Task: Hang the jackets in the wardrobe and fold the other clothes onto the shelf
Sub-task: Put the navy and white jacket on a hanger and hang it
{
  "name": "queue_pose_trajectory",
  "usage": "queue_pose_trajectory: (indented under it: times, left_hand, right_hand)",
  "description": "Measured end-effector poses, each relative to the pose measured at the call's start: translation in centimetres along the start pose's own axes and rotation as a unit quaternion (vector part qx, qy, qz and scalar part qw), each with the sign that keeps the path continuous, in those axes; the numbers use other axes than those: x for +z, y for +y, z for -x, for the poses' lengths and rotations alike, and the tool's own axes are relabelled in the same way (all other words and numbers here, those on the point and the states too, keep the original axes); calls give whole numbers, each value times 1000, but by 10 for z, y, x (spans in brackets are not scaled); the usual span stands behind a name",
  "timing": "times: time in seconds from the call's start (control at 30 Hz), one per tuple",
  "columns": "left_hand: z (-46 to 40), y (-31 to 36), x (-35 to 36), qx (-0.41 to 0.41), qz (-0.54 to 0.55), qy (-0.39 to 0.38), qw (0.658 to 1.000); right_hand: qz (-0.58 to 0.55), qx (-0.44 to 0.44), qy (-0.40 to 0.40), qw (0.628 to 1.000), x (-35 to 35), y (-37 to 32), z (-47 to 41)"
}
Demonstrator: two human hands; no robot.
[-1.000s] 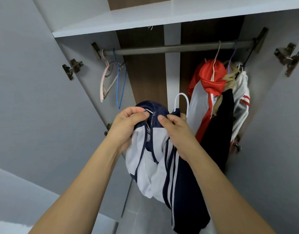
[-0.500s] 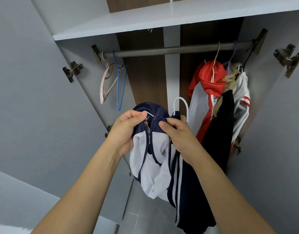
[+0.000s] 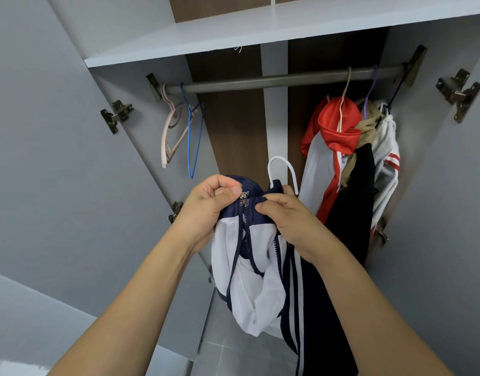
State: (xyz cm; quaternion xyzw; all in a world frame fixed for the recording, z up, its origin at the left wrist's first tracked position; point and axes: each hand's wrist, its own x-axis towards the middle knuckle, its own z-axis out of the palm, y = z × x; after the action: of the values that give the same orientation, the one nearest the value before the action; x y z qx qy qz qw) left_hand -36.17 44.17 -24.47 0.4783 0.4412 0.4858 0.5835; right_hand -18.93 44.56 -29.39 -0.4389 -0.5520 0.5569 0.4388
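A navy and white track jacket (image 3: 257, 272) hangs on a white hanger whose hook (image 3: 282, 170) sticks up above its collar. I hold it below the grey wardrobe rail (image 3: 276, 81). My left hand (image 3: 209, 207) pinches the metal zip pull (image 3: 243, 196) at the collar. My right hand (image 3: 287, 221) grips the other side of the collar, at the base of the hanger. The zip is closed only at the top; below, the front gapes.
Several jackets hang at the rail's right end: red and white (image 3: 331, 147), black (image 3: 352, 202), white with red stripes (image 3: 388, 164). Empty pink (image 3: 169, 134) and blue (image 3: 191, 137) hangers hang at the left end. A white shelf (image 3: 260, 31) runs above. Both doors stand open.
My left hand has drawn the zip pull up to the collar while my right hand kept hold of the other side. The jacket hangs a little lower in view.
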Motion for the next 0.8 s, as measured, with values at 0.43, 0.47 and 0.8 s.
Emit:
queue_pose_trajectory:
  times: [0.43, 0.47, 0.8]
  left_hand:
    - [3, 5, -2, 5, -18, -48, 999]
    - [3, 4, -2, 7, -21, -49, 999]
    - [4, 5, -3, 23, -95, -82, 992]
  right_hand:
    - [-16, 21, -25, 999, -2, -3, 4]
    - [-17, 22, -25, 999, -2, -2, 4]
    - [-50, 15, -23, 998, -4, 1, 3]
